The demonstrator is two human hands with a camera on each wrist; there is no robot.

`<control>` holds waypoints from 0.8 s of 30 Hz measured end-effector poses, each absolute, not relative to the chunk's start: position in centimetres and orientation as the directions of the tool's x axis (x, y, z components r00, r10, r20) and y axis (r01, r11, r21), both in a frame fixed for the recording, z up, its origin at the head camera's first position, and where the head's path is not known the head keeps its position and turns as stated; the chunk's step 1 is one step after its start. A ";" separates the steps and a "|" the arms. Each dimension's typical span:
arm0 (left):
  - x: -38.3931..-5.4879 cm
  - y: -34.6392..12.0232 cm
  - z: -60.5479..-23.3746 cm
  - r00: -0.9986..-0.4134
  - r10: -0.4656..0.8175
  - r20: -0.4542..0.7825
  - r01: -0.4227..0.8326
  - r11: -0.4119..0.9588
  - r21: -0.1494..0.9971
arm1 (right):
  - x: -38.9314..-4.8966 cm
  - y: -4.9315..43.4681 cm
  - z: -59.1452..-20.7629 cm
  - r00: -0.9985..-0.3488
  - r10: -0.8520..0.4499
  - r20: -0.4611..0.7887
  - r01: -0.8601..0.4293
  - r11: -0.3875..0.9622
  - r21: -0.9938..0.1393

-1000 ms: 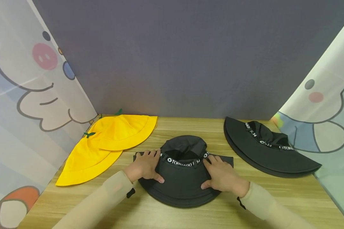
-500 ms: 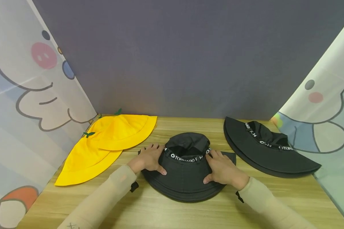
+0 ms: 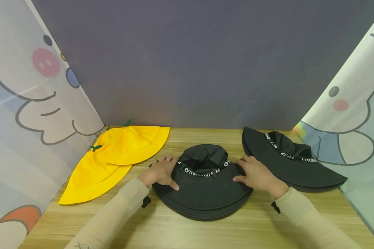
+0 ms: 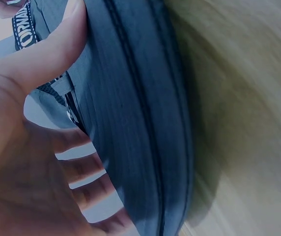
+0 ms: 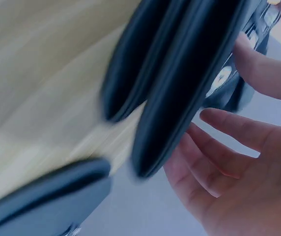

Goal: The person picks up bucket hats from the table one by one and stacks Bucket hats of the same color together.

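Note:
A black bucket hat [image 3: 202,193] lies folded in the middle of the table, its crown toward the back and a white-lettered band across it. My left hand [image 3: 163,174] grips its left side, with the thumb [image 4: 64,46] over the front of the brim and the fingers behind it. At the right end, my right hand [image 3: 257,174] holds the brim between thumb [image 5: 258,69] and fingers, the fingers partly behind the cloth. In the right wrist view, the layered brim edges [image 5: 189,83] stand apart at this end.
Two yellow hats [image 3: 134,145] with green sprouts overlap at the back left. Another folded black hat [image 3: 299,169] lies at the right, close beside my right hand. A grey panel [image 3: 205,62] stands along the back of the wooden table [image 3: 187,235].
The hat first shifted slightly back and right with both hands. Since then my right hand has moved outward to its right end, and the brim there spreads wider. My left hand has barely moved.

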State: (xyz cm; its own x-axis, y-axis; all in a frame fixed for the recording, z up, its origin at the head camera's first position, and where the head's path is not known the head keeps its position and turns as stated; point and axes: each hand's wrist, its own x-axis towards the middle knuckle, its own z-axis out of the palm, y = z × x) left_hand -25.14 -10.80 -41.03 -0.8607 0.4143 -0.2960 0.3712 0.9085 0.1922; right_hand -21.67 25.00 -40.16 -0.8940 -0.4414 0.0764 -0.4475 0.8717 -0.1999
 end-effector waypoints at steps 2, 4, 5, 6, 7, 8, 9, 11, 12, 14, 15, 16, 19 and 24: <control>-25.2 -10.9 -41.0 -0.859 0.411 -0.304 0.366 0.910 0.197 | -22.0 26.3 -39.9 -0.908 -0.413 0.073 -0.419 0.884 -0.204; -25.2 -10.9 -41.0 -0.863 0.409 -0.297 0.361 0.910 0.203 | -22.3 27.8 -39.7 -0.923 -0.380 0.067 -0.385 0.898 -0.212; -25.2 -10.9 -41.0 -0.863 0.407 -0.301 0.359 0.911 0.202 | -22.4 28.5 -39.6 -0.929 -0.364 0.068 -0.370 0.905 -0.208; -25.2 -10.9 -41.0 -0.862 0.405 -0.305 0.358 0.912 0.200 | -22.5 29.3 -39.5 -0.935 -0.348 0.068 -0.354 0.912 -0.208; -25.2 -10.9 -40.9 -0.862 0.403 -0.308 0.356 0.913 0.199 | -22.5 30.1 -39.4 -0.941 -0.333 0.065 -0.339 0.918 -0.205; -25.1 -10.8 -40.9 -0.862 0.401 -0.309 0.355 0.914 0.195 | -22.6 30.9 -39.2 -0.948 -0.314 0.056 -0.319 0.925 -0.205; -25.1 -10.8 -40.9 -0.862 0.399 -0.312 0.355 0.915 0.190 | -22.7 31.7 -39.2 -0.953 -0.297 0.049 -0.301 0.931 -0.206; -25.1 -10.8 -41.0 -0.861 0.394 -0.321 0.353 0.918 0.182 | -22.9 33.2 -39.0 -0.964 -0.264 0.030 -0.264 0.943 -0.202; -25.1 -10.8 -41.0 -0.861 0.391 -0.325 0.351 0.919 0.177 | -23.1 33.9 -38.8 -0.969 -0.246 0.017 -0.244 0.949 -0.198; -25.1 -10.9 -41.0 -0.861 0.386 -0.331 0.348 0.922 0.171 | -23.4 35.4 -38.6 -0.978 -0.208 -0.008 -0.203 0.960 -0.192; -25.1 -10.9 -41.0 -0.861 0.385 -0.334 0.347 0.923 0.169 | -23.6 36.1 -38.5 -0.982 -0.189 -0.018 -0.182 0.966 -0.185; -25.1 -10.9 -41.0 -0.861 0.382 -0.337 0.344 0.924 0.170 | -23.7 36.9 -38.3 -0.984 -0.173 -0.032 -0.165 0.971 -0.171; -25.1 -10.9 -40.8 -0.860 0.379 -0.342 0.338 0.925 0.174 | -24.3 39.5 -37.8 -0.990 -0.122 -0.073 -0.111 0.984 -0.139; -25.1 -10.8 -40.7 -0.859 0.375 -0.349 0.332 0.926 0.179 | -24.9 44.0 -37.3 -0.985 -0.048 -0.168 -0.023 0.989 -0.145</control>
